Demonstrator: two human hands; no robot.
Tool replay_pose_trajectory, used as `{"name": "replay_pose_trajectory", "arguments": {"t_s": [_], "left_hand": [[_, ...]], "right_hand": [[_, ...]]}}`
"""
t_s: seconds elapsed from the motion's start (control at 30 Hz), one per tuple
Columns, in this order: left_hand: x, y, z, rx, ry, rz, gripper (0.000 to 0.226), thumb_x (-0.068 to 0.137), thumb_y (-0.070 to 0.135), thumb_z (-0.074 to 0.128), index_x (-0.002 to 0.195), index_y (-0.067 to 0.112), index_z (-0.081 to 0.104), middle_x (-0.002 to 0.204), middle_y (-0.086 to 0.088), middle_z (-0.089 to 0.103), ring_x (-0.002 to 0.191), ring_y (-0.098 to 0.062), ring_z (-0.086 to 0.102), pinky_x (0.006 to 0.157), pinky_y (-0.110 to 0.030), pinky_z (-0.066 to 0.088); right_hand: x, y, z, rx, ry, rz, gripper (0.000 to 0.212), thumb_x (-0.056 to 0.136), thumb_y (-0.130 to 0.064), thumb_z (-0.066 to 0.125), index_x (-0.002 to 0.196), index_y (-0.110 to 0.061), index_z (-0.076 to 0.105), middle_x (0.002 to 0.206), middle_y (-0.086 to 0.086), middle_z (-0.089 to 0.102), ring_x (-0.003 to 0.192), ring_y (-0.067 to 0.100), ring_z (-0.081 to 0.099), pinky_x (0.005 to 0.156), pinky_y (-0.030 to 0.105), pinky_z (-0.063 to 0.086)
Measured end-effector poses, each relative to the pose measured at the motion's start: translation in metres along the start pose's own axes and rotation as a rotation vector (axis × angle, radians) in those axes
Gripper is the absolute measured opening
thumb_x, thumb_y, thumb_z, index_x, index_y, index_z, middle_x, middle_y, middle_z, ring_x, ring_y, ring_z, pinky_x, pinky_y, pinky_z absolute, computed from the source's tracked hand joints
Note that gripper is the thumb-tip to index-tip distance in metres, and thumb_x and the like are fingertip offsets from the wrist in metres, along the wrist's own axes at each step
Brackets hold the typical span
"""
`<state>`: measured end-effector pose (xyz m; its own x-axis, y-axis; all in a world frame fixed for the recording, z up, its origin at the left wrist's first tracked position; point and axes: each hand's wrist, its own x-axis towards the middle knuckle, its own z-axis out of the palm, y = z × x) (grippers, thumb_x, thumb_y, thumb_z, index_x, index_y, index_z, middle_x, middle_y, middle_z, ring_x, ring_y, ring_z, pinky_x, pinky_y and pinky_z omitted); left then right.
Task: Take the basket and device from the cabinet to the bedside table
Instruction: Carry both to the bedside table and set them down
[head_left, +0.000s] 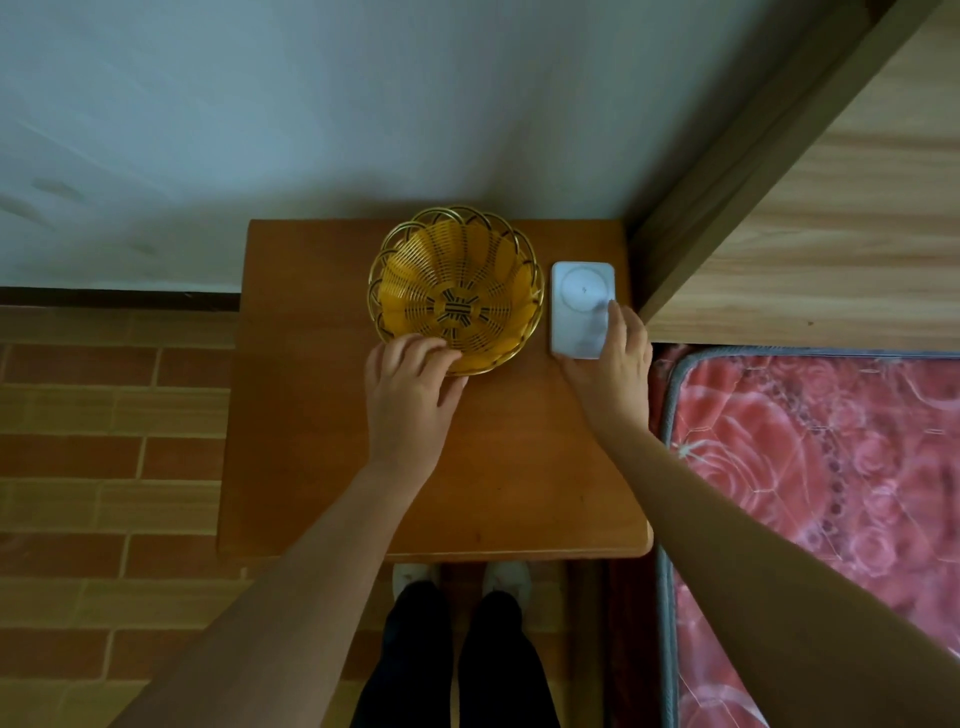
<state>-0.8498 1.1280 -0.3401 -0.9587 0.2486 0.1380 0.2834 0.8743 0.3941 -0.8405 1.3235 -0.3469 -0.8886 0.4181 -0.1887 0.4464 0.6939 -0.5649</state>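
While left grip (410, 387) curls on basket (410, 280) rim, right grip (621, 358) pinches bolt-marked device (577, 301)

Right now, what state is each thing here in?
Yellow woven basket: upright, empty, standing on the table.
White power bank: lying flat, right of the basket, not touching it.
Left hand: fingers curled over the basket's near rim.
Right hand: holding the power bank's near right corner.
Bedside table: bears both items.
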Motion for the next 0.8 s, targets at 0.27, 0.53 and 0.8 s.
{"name": "replay_pose_trajectory", "arguments": {"t_s": [0.27, 0.53, 0.8], "left_hand": [[-0.002, 0.012, -0.069, 0.001, -0.009, -0.067, 0.032, 0.079, 0.025, 0.067, 0.109, 0.014, 0.062, 0.112, -0.009, 0.063, 0.11, -0.03, 0.051, 0.097, -0.055, 0.033], [-0.026, 0.012, -0.224, 0.024, 0.152, -0.168, 0.033, 0.089, 0.03, 0.055, 0.116, 0.012, 0.056, 0.113, -0.011, 0.062, 0.109, -0.028, 0.051, 0.093, -0.043, 0.035], [-0.126, -0.027, -0.395, 0.187, 0.33, -0.366, 0.036, 0.091, 0.032, 0.05, 0.121, 0.012, 0.055, 0.117, -0.011, 0.059, 0.112, -0.028, 0.047, 0.094, -0.042, 0.034]], "right_hand": [[-0.029, -0.043, -0.068, 0.032, 0.058, -0.163, 0.04, 0.092, -0.019, 0.044, 0.131, -0.009, 0.042, 0.136, 0.013, 0.044, 0.125, 0.027, 0.041, 0.1, 0.038, 0.038], [-0.074, -0.165, -0.144, -0.016, -0.025, -0.551, 0.037, 0.093, -0.019, 0.045, 0.128, -0.006, 0.045, 0.126, 0.016, 0.053, 0.116, 0.028, 0.049, 0.094, 0.035, 0.041], [-0.172, -0.324, -0.171, -0.092, -0.135, -1.053, 0.043, 0.093, -0.023, 0.047, 0.133, -0.01, 0.04, 0.135, 0.015, 0.048, 0.125, 0.03, 0.041, 0.101, 0.037, 0.036]]}}
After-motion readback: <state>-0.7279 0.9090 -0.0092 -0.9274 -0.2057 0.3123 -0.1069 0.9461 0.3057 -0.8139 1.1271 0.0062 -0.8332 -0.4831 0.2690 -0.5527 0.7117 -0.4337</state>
